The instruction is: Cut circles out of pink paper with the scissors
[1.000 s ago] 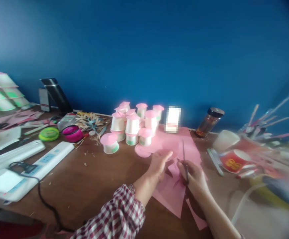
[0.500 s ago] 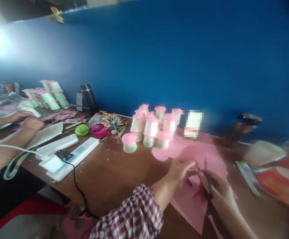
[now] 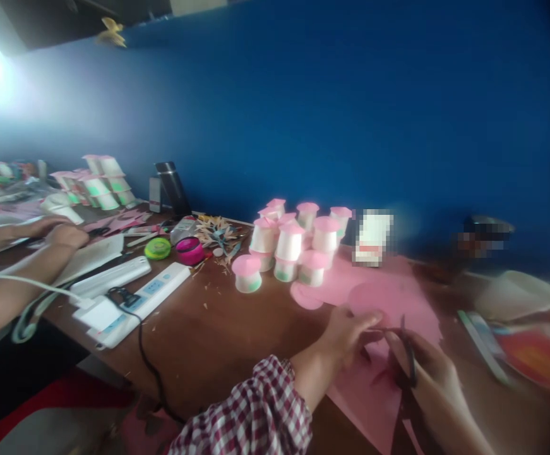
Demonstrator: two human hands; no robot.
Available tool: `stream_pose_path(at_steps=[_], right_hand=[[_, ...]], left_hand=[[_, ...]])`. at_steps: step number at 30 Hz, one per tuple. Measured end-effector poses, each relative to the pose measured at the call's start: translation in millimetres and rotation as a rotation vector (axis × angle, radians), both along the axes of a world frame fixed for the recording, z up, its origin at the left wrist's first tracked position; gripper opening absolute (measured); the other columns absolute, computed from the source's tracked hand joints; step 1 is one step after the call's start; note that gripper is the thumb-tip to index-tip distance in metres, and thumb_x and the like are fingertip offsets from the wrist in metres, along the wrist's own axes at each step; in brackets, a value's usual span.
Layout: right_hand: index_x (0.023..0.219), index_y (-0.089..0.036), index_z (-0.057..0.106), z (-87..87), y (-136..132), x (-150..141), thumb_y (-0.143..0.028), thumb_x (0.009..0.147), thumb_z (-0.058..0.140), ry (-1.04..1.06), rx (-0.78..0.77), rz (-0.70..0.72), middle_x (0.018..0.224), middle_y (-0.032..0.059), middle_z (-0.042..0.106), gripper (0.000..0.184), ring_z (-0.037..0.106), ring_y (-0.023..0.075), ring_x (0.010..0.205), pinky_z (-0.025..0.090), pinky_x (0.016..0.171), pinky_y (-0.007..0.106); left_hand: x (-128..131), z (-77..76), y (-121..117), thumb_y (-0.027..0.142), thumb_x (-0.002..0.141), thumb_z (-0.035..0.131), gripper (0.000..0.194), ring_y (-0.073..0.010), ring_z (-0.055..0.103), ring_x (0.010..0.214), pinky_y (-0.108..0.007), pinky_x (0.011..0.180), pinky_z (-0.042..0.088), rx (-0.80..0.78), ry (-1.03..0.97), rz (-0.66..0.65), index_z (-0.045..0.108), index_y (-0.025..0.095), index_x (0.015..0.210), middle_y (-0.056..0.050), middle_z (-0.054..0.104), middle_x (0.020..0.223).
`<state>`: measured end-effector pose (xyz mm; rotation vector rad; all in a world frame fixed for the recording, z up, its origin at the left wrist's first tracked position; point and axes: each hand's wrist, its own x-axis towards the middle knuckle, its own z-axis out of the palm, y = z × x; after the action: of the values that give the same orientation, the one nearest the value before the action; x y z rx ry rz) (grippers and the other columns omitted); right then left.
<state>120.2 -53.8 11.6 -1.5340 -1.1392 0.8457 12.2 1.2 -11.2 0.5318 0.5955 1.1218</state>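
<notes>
My right hand is closed around dark-handled scissors, with a blade pointing up. Close beside it, my left hand pinches a piece of pink paper, seen nearly edge-on at the blades. Whether the blades are on the paper I cannot make out. Beneath both hands lies a large pink paper sheet, partly covered by them. Left of this sheet rests a round pink paper piece. Several white paper cups with pink paper tops stand beyond, some stacked.
Left are power strips with a black cord, a green tape roll and a magenta round container. A co-worker's arms reach in at far left. A dark bottle leans by the blue wall. A pale tub lies right.
The view has shifted a little, so things at the right appear farther right. Both hands stay close together, with the scissors and paper still held.
</notes>
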Motion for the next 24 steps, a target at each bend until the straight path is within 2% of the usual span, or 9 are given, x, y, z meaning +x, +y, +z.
stream_pose_path(at_steps=[3, 6, 8, 13, 17, 24], right_hand=[[0.08, -0.016, 0.064, -1.1, 0.1, 0.3, -0.052, 0.069, 0.067, 0.029, 0.014, 0.04, 0.047, -0.0035, 0.048, 0.038, 0.041, 0.0115, 0.041, 0.033, 0.035, 0.021], [0.078, -0.017, 0.061, -0.4, 0.8, -1.4, -0.052, 0.073, 0.064, 0.066, 0.013, 0.109, 0.049, -0.0039, 0.047, 0.036, 0.04, 0.0107, 0.042, 0.031, 0.037, 0.02], [0.079, -0.017, 0.06, 0.1, 1.6, -1.8, -0.053, 0.072, 0.064, 0.081, 0.002, 0.132, 0.05, -0.005, 0.045, 0.037, 0.038, 0.0104, 0.042, 0.031, 0.038, 0.02], [0.082, -0.016, 0.059, 0.5, 0.8, 1.4, -0.049, 0.076, 0.062, 0.079, 0.011, 0.237, 0.053, -0.0048, 0.046, 0.034, 0.039, 0.01, 0.046, 0.033, 0.041, 0.02], [0.086, -0.014, 0.058, -1.3, -0.7, 3.9, -0.044, 0.08, 0.061, 0.08, 0.027, 0.256, 0.056, -0.0045, 0.045, 0.031, 0.038, 0.0088, 0.048, 0.033, 0.042, 0.019], [0.086, -0.016, 0.058, -4.0, -0.2, 3.1, -0.044, 0.081, 0.061, 0.077, 0.028, 0.271, 0.057, -0.0042, 0.045, 0.029, 0.039, 0.0096, 0.049, 0.038, 0.041, 0.019]], left_hand=[[-0.8, 2.8, -1.2, 0.027, 0.057, 0.082, 0.025, -0.0157, 0.061, 0.067, -0.029, 0.069, 0.049, -0.02, 0.012, 0.029, 0.068, 0.009, 0.068, -0.006, 0.061, 0.067], [-2.8, 6.2, -0.6, 0.025, 0.059, 0.081, 0.023, -0.0114, 0.059, 0.064, -0.022, 0.062, 0.048, -0.071, 0.026, 0.076, 0.067, 0.012, 0.072, -0.003, 0.062, 0.07], [-3.9, 7.4, 0.3, 0.027, 0.06, 0.081, 0.024, -0.0116, 0.06, 0.066, -0.021, 0.06, 0.048, -0.099, 0.051, 0.093, 0.068, 0.013, 0.075, -0.004, 0.064, 0.075], [-4.4, 7.6, 0.7, 0.029, 0.061, 0.08, 0.025, -0.0119, 0.061, 0.068, -0.021, 0.062, 0.048, -0.119, 0.09, 0.117, 0.067, 0.013, 0.077, -0.004, 0.065, 0.076], [-4.8, 6.6, 1.7, 0.028, 0.061, 0.08, 0.027, -0.0114, 0.06, 0.069, -0.022, 0.064, 0.049, -0.138, 0.096, 0.165, 0.066, 0.013, 0.078, -0.003, 0.065, 0.076], [-5.3, 4.5, 2.7, 0.028, 0.06, 0.081, 0.032, -0.0133, 0.062, 0.073, -0.025, 0.067, 0.051, -0.154, 0.091, 0.181, 0.061, 0.014, 0.081, -0.004, 0.063, 0.08]])
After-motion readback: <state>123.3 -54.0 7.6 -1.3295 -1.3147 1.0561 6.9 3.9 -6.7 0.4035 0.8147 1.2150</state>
